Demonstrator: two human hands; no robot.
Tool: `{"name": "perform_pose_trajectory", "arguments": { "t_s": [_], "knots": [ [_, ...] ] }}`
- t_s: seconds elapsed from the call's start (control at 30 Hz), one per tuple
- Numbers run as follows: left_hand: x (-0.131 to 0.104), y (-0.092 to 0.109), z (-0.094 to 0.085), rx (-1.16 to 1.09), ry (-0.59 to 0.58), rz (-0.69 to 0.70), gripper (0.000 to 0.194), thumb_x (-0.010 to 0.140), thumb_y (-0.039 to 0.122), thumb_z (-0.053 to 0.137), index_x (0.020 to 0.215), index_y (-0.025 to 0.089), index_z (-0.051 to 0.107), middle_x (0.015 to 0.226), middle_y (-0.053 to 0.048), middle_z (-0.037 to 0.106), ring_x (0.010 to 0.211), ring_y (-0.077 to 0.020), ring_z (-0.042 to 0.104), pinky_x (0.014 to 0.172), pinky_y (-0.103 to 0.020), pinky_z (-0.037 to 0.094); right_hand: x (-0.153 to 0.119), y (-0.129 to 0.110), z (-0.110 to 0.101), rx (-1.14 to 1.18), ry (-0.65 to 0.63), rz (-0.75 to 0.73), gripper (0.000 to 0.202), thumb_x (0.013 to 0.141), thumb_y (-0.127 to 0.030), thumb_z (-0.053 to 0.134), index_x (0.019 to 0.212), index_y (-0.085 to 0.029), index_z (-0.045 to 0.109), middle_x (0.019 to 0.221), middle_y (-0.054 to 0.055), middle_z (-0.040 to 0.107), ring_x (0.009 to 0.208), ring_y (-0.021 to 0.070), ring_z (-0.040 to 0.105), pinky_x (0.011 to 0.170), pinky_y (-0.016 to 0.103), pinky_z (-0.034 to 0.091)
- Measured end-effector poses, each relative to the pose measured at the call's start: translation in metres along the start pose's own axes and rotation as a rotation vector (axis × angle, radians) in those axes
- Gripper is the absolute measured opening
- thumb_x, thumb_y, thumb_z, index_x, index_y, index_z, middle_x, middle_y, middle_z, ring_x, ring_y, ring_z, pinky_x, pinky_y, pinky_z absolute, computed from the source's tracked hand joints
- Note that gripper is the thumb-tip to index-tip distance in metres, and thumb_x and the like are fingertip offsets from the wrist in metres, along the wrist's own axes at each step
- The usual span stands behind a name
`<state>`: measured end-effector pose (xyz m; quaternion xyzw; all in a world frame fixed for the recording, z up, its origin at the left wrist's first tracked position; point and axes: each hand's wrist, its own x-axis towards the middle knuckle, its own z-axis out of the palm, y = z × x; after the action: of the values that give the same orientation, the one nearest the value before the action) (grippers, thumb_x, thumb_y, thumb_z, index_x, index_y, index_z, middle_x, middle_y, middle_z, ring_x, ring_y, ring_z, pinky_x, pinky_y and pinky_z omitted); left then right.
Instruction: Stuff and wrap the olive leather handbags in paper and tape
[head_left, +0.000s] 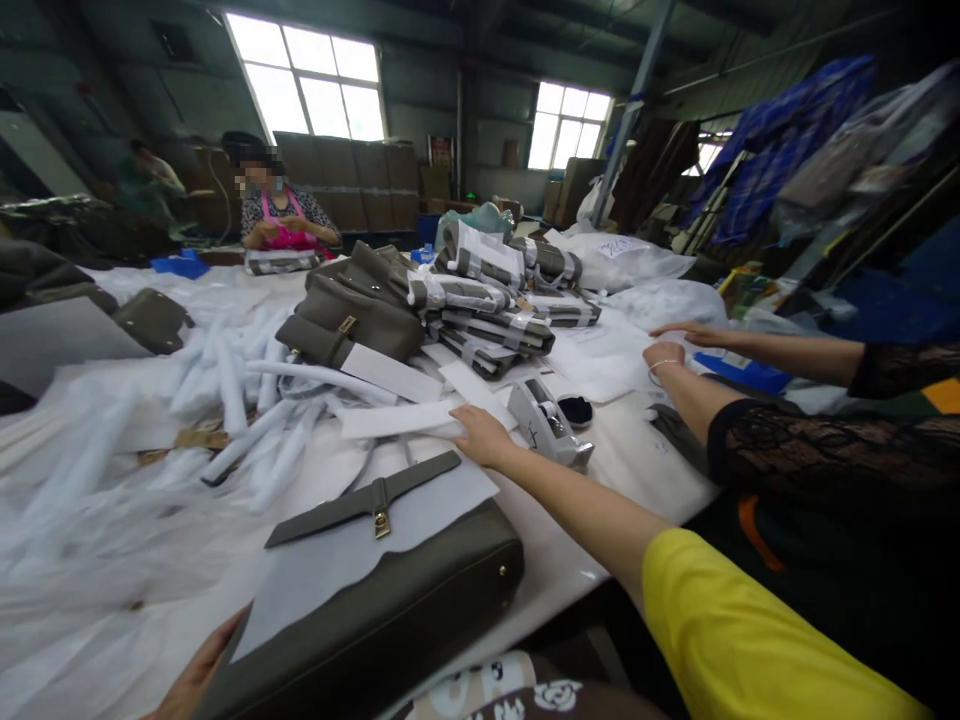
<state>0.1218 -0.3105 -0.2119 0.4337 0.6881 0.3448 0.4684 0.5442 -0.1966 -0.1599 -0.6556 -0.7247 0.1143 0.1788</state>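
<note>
A dark olive handbag [390,610] lies on the table in front of me, with a white sheet [337,570] between its body and its flap strap, which carries a gold clasp [382,522]. My left hand [199,670] is at the bag's left end, its fingers against the side and partly hidden by the bag. Reaching past the bag, my right hand [484,437] has its fingers closed on the end of a white strip [405,419]. A grey tape dispenser [544,425] stands just right of that hand.
White tube-like stuffing [232,385] lies on the left. Beyond it are an olive bag [360,310] and a pile of wrapped bags [487,300]. At right, a co-worker's hands [666,355] rest over white wrapping; another person [285,220] sits across the table.
</note>
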Motion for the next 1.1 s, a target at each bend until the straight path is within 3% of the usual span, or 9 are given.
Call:
{"name": "perform_pose_trajectory", "arguments": {
  "t_s": [0.13, 0.27, 0.37, 0.53, 0.7, 0.8, 0.93, 1.0, 1.1],
  "knots": [
    [-0.021, 0.026, 0.011, -0.214, -0.04, -0.264, 0.064, 0.041, 0.04, 0.075, 0.101, 0.024, 0.061, 0.084, -0.001, 0.072, 0.08, -0.0287, 0.066, 0.065, -0.033, 0.055, 0.031, -0.008, 0.021, -0.12, -0.116, 0.057, 0.047, 0.075, -0.033, 0.062, 0.12, -0.019, 0.053, 0.115, 0.011, 0.06, 0.105, 0.0257, 0.055, 0.089, 0.036, 0.041],
    [-0.027, 0.034, 0.017, -0.378, -0.029, -0.351, 0.073, 0.037, 0.032, 0.079, 0.106, 0.024, 0.057, 0.086, 0.0, 0.072, 0.077, -0.0259, 0.066, 0.062, -0.03, 0.054, 0.05, -0.015, 0.028, -0.219, -0.155, 0.093, 0.039, 0.079, -0.033, 0.058, 0.116, -0.02, 0.054, 0.108, 0.011, 0.063, 0.101, 0.0254, 0.057, 0.084, 0.034, 0.043],
    [-0.028, 0.023, 0.017, -0.491, -0.06, -0.31, 0.068, 0.043, 0.032, 0.081, 0.106, 0.024, 0.056, 0.086, 0.0, 0.072, 0.075, -0.0237, 0.066, 0.064, -0.03, 0.053, 0.061, -0.023, 0.026, -0.268, -0.165, 0.088, 0.034, 0.083, -0.035, 0.054, 0.112, -0.02, 0.055, 0.109, 0.011, 0.063, 0.102, 0.024, 0.057, 0.084, 0.032, 0.042],
    [-0.033, 0.013, 0.018, -0.564, -0.122, -0.144, 0.046, 0.064, 0.043, 0.073, 0.103, 0.021, 0.061, 0.088, -0.002, 0.071, 0.074, -0.019, 0.064, 0.066, -0.027, 0.05, 0.091, -0.043, 0.029, -0.32, -0.155, 0.081, 0.033, 0.086, -0.037, 0.048, 0.111, -0.017, 0.056, 0.103, 0.014, 0.064, 0.096, 0.0259, 0.06, 0.079, 0.035, 0.044],
    [-0.036, 0.012, 0.021, -0.582, -0.111, -0.106, 0.04, 0.07, 0.042, 0.069, 0.104, 0.02, 0.063, 0.09, -0.002, 0.07, 0.073, -0.0173, 0.063, 0.064, -0.026, 0.048, 0.121, -0.059, 0.041, -0.348, -0.143, 0.087, 0.035, 0.088, -0.038, 0.042, 0.111, -0.016, 0.057, 0.097, 0.014, 0.065, 0.092, 0.0264, 0.062, 0.076, 0.036, 0.045],
    [-0.038, 0.01, 0.023, -0.55, -0.105, -0.09, 0.041, 0.072, 0.043, 0.066, 0.105, 0.019, 0.063, 0.089, -0.003, 0.07, 0.073, -0.0181, 0.063, 0.064, -0.027, 0.048, 0.122, -0.056, 0.043, -0.352, -0.16, 0.071, 0.036, 0.087, -0.038, 0.044, 0.113, -0.015, 0.056, 0.099, 0.015, 0.065, 0.093, 0.0275, 0.061, 0.078, 0.037, 0.045],
    [-0.039, 0.015, 0.016, -0.366, -0.105, -0.044, 0.044, 0.075, 0.046, 0.06, 0.106, 0.016, 0.062, 0.092, -0.006, 0.069, 0.076, -0.0199, 0.063, 0.068, -0.03, 0.049, 0.101, -0.034, 0.037, -0.34, -0.216, -0.066, 0.041, 0.083, -0.039, 0.051, 0.116, -0.015, 0.057, 0.11, 0.016, 0.062, 0.102, 0.0288, 0.058, 0.086, 0.038, 0.042],
    [-0.035, 0.024, 0.001, -0.11, -0.041, 0.068, 0.041, 0.078, 0.046, 0.055, 0.106, 0.017, 0.063, 0.097, -0.006, 0.068, 0.084, -0.0212, 0.063, 0.077, -0.032, 0.049, 0.083, -0.019, 0.029, -0.322, -0.201, -0.103, 0.047, 0.082, -0.041, 0.053, 0.121, -0.015, 0.054, 0.116, 0.015, 0.059, 0.108, 0.0288, 0.056, 0.091, 0.039, 0.04],
    [-0.016, 0.047, -0.032, 0.313, 0.154, 0.342, 0.039, 0.082, 0.044, 0.047, 0.108, 0.02, 0.063, 0.106, -0.006, 0.066, 0.097, -0.0221, 0.06, 0.09, -0.036, 0.045, 0.05, 0.001, 0.016, -0.263, -0.14, -0.103, 0.054, 0.08, -0.042, 0.054, 0.126, -0.014, 0.05, 0.122, 0.015, 0.057, 0.113, 0.0287, 0.053, 0.097, 0.04, 0.038]
  ]
}}
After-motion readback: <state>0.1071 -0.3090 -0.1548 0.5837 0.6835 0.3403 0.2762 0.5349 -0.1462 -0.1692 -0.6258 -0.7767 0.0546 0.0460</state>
